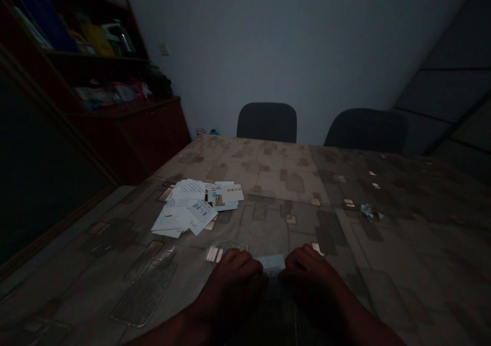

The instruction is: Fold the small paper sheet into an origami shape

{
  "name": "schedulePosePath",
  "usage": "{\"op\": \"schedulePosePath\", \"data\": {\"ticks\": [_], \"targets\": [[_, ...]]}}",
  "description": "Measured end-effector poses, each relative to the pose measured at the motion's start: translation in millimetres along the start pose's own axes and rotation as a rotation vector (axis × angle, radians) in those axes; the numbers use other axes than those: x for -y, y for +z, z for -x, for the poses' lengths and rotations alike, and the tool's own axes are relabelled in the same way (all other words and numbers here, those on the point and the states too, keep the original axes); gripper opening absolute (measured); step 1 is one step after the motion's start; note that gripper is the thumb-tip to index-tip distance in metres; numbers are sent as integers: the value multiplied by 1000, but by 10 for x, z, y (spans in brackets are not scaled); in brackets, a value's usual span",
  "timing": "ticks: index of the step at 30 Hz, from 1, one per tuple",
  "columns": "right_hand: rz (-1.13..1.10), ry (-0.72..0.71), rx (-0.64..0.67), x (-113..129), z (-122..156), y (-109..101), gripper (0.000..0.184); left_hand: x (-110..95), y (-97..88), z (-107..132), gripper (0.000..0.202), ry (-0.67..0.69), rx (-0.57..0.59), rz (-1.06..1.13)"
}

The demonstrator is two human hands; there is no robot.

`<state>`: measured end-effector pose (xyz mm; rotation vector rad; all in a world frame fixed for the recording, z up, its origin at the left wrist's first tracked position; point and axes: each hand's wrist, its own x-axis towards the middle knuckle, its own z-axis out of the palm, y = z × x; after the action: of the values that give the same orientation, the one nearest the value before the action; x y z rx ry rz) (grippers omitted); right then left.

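Observation:
Both my hands rest on the table near its front edge, fingers curled. My left hand (236, 274) and my right hand (309, 268) pinch a small pale card or envelope (271, 263) between them, one at each end. Farther off to the left lies a loose pile of white envelopes and printed cards (195, 207). The room is dim, so the card's face cannot be read.
The table (268, 182) wears a patterned brown-and-beige cover. A small crumpled scrap (370, 213) lies at the right. Two dark chairs (266, 122) stand at the far edge by a pale wall. A dark wooden cabinet (126, 121) with cluttered shelves stands at the left.

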<state>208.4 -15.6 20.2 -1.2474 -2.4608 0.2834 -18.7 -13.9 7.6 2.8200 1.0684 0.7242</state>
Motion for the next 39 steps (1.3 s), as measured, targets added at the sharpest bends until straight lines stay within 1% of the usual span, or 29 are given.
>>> {"op": "schedulePosePath", "data": {"ticks": [2, 5, 8, 10, 15, 18, 21, 25, 27, 29, 31, 33, 36, 39], "targets": [[8, 15, 17, 8, -10, -17, 23, -8, -37, 14, 12, -7, 5, 28], [-17, 14, 18, -3, -14, -41, 23, -19, -112, 21, 10, -71, 35, 73], [-114, -25, 8, -18, -5, -71, 26, -21, -155, -2, 11, -108, 41, 70], [-171, -19, 15, -22, -3, -89, 25, -14, -150, -23, 12, -125, 15, 77], [-210, 63, 40, 14, -60, -91, 11, 19, -93, -53, 11, -198, -55, 183], [-182, 123, 22, 29, -104, -49, 12, 35, -77, -55, 12, -250, -90, 225], [-139, 185, -11, 5, -122, 20, 14, 40, -73, -59, 16, -287, -77, 228], [-85, 241, -38, -24, -130, 89, 13, 16, -98, -76, 16, -347, -46, 185], [-63, 272, -53, -9, -138, 91, 15, -12, -119, -72, 16, -325, -36, 152], [-55, 292, -58, 17, -148, 81, 17, -50, -127, -48, 19, -227, -52, 95], [-62, 297, -59, 34, -154, 73, 18, -92, -109, -5, 22, -89, -90, 15], [-72, 291, -57, 37, -153, 73, 17, -129, -71, 45, 24, -17, -63, -31], [-74, 297, -54, 34, -145, 79, 16, -160, -14, 103, 22, 14, -28, -60], [-77, 316, -47, 51, -148, 67, 16, -157, 14, 139, 25, 14, -32, -80]]}}
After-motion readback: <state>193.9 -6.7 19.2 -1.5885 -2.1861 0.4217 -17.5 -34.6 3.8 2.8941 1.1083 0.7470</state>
